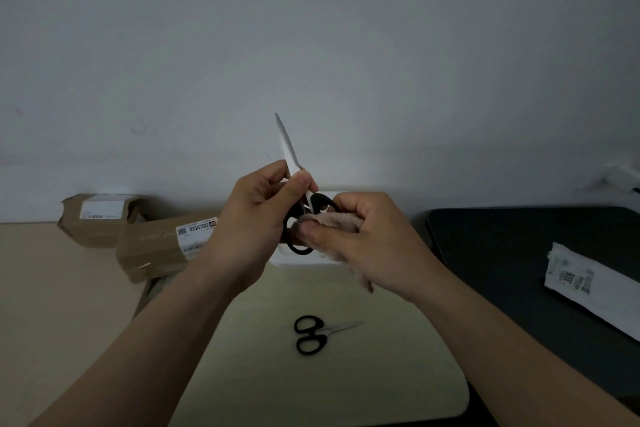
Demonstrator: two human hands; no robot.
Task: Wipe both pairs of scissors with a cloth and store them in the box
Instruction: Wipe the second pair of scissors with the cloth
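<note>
— Pale desk (363, 374) under a bare grey wall (311, 45), dim light; where does everything sit?

— Take the white box (302, 262) as the mark; it lies flat on the desk, mostly hidden behind my hands. Just above it my left hand (256, 215) pinches the big scissors (287, 146) near the pivot, thumb and curled fingers closed on the metal; the blades look closed and point up. My right hand (367, 239) is curled round the cloth (332, 220), pressing it onto a black handle loop. The small scissors (311, 334) lie shut on the desk on my side of the box, well apart from it.

— What could go wrong?

— My thumb sits right by the edge; if the cloth tugs the handle, the blades may open or slide through the pinch and nick me. A slack grip would drop the pair point-first onto the box or the small pair; the fluffy pile may also snag at the pivot. The parcels (159, 246) left of the box crowd that side when I reach to open it.
</note>
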